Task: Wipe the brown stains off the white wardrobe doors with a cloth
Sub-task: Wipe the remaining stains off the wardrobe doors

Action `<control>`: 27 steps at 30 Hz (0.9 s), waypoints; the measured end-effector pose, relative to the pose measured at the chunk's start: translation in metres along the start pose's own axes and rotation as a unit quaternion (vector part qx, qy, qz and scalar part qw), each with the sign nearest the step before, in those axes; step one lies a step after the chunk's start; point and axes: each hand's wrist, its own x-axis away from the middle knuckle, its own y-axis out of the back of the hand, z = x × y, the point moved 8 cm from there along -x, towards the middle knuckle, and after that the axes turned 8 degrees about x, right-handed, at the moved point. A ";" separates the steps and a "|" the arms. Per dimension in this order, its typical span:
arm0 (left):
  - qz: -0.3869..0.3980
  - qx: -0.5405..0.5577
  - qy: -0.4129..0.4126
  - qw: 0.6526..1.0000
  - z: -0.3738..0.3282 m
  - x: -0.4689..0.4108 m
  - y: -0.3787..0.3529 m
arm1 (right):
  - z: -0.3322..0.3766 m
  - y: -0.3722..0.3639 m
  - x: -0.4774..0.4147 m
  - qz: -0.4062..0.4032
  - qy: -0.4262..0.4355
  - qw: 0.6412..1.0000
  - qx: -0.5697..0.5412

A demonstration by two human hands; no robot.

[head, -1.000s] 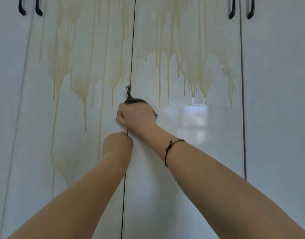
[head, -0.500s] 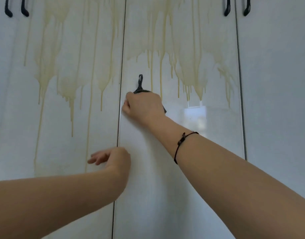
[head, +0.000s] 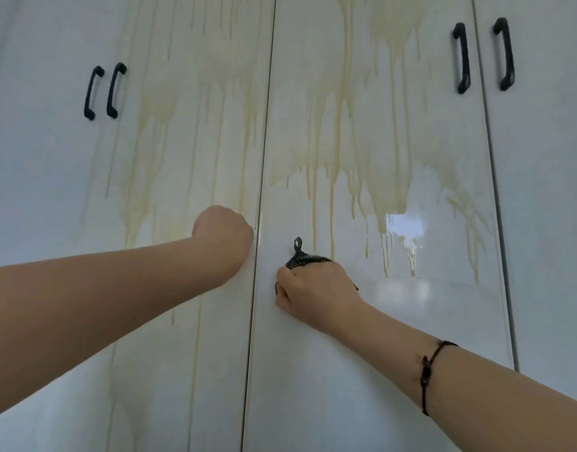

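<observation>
White gloss wardrobe doors [head: 329,386] fill our whole view, upright and close in front of us, with no floor or furniture showing. From the left we pass a plain panel, then a pair of black handles [head: 90,93], then a door streaked with pale brown stains [head: 156,102] that run down in long vertical drips. Our left hand [head: 223,236] rests against that door just left of the seam [head: 259,243], closed in a fist with nothing visible in it; we judge that it only braces us. Just right of the seam, and a little lower, our right hand [head: 316,288] grips a dark cloth [head: 305,257], bunched against the door with a small loop sticking up. What the next stroke turns on is that the nearest drip ends hang just above and to the right of the cloth, their long axis vertical, so we judge an upward pass by the right hand, the nearer one, suits best. Further right lie a bright patch of glare [head: 404,221], a cord bracelet [head: 427,376] on the right forearm, a second pair of handles [head: 462,58] and another plain panel. Most of the staining is not yet wiped.
</observation>
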 end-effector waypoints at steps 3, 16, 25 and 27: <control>-0.019 0.033 -0.038 0.999 0.019 -0.019 0.017 | 0.001 -0.003 -0.016 0.012 0.073 0.997 -0.007; 0.020 0.089 -0.043 0.995 0.005 -0.040 -0.030 | -0.039 0.004 -0.093 -0.042 -0.153 0.987 0.011; 0.065 0.080 -0.038 0.994 -0.003 -0.042 -0.028 | 0.022 -0.004 0.020 -0.027 0.049 0.997 -0.059; 0.068 0.062 -0.035 0.995 -0.005 -0.043 -0.026 | -0.003 -0.006 -0.020 0.000 -0.014 1.000 -0.018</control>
